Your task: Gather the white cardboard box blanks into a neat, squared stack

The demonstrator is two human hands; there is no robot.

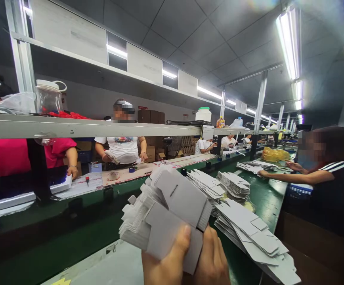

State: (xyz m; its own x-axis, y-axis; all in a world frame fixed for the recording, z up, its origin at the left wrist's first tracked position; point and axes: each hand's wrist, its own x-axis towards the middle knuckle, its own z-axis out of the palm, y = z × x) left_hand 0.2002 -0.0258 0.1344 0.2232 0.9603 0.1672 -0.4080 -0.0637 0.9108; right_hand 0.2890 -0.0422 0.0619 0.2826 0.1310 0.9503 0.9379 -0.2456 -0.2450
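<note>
A thick bundle of flat white carton blanks (172,198) is held up in front of me, tilted, with a small line of dark print on one panel. My left hand (167,255) grips its lower edge, thumb pressed across the front panel. Close beside it, my right hand (212,257) wraps its fingers round the bundle's lower right side; part of that hand is hidden behind the blanks. Just beyond, more stacks of white carton blanks (249,233) lie fanned along the bench.
The green bench (100,221) runs away to the right, with a long shelf (124,130) above it. A roll of tape (132,169) and a screwdriver (87,181) lie on the far side. A co-worker (332,178) at right handles blanks; others work opposite.
</note>
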